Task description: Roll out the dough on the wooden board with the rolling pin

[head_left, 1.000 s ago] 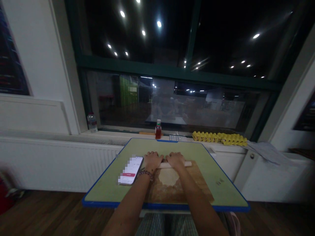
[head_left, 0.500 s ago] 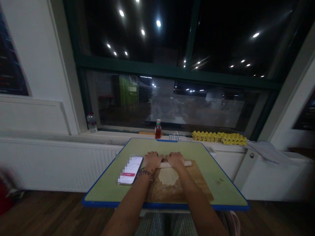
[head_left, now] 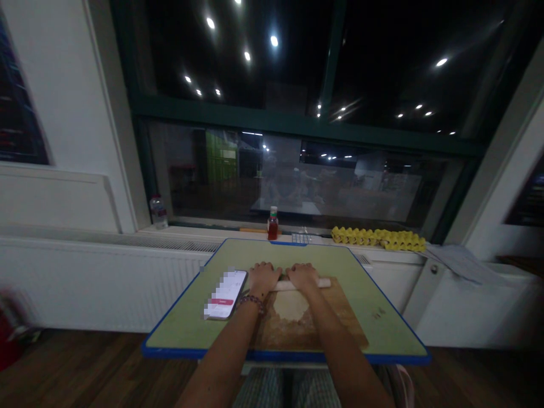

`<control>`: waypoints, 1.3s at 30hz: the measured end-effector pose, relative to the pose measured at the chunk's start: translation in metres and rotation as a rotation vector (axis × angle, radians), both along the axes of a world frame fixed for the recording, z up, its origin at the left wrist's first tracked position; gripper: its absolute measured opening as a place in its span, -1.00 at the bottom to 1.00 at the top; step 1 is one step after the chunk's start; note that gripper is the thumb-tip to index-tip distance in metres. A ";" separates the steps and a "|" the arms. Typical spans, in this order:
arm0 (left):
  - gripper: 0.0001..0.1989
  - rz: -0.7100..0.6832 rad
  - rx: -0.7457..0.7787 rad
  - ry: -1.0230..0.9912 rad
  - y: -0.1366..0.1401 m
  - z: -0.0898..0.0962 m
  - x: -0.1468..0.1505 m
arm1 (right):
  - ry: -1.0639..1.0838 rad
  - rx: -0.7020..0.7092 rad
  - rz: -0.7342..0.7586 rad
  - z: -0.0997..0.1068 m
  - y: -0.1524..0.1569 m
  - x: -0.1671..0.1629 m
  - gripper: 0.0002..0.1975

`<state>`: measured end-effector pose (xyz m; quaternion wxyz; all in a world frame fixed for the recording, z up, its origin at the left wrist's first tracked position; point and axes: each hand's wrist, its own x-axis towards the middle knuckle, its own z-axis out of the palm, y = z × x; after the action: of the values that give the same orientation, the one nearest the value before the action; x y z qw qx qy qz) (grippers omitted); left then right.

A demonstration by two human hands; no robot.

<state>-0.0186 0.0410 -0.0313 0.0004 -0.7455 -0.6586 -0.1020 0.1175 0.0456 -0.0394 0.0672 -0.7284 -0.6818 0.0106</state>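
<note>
A pale rolling pin [head_left: 284,286] lies crosswise over the far part of a wooden board [head_left: 346,317]. My left hand [head_left: 264,276] rests closed over its left part, and my right hand [head_left: 303,276] is closed over it further right. The pin's right end sticks out past my right hand; my left hand hides its other end. Below the pin, a flat, thin round of dough [head_left: 291,306] lies on the board, its far edge at the pin. A beaded bracelet [head_left: 256,301] circles my left wrist.
A phone [head_left: 227,294] with a lit screen lies left of the board on the green, blue-edged table [head_left: 187,323]. On the sill behind stand a red-brown bottle [head_left: 272,224], yellow egg cartons [head_left: 378,238] and a clear bottle [head_left: 158,212]. A radiator [head_left: 106,283] runs along the wall.
</note>
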 end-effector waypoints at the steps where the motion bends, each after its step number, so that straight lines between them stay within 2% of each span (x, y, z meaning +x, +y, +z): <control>1: -0.52 -0.003 0.003 0.001 -0.001 0.000 0.000 | 0.001 0.001 -0.003 0.000 0.000 0.000 -0.50; 20: -0.51 -0.019 0.017 -0.003 -0.002 0.002 0.000 | 0.019 0.000 -0.008 0.006 -0.005 -0.001 -0.52; 27: -0.53 -0.002 -0.001 -0.039 0.003 -0.003 0.000 | 0.023 0.013 0.004 0.001 -0.002 0.000 -0.50; 34: -0.55 -0.017 0.076 -0.015 0.003 -0.005 -0.001 | 0.030 0.025 0.005 -0.002 0.000 0.001 -0.51; 39: -0.56 -0.034 0.061 -0.007 0.003 -0.005 0.000 | 0.027 0.006 0.000 0.002 -0.001 0.000 -0.50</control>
<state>-0.0190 0.0444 -0.0360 0.0189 -0.7559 -0.6424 -0.1245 0.1179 0.0446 -0.0376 0.0785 -0.7280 -0.6808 0.0182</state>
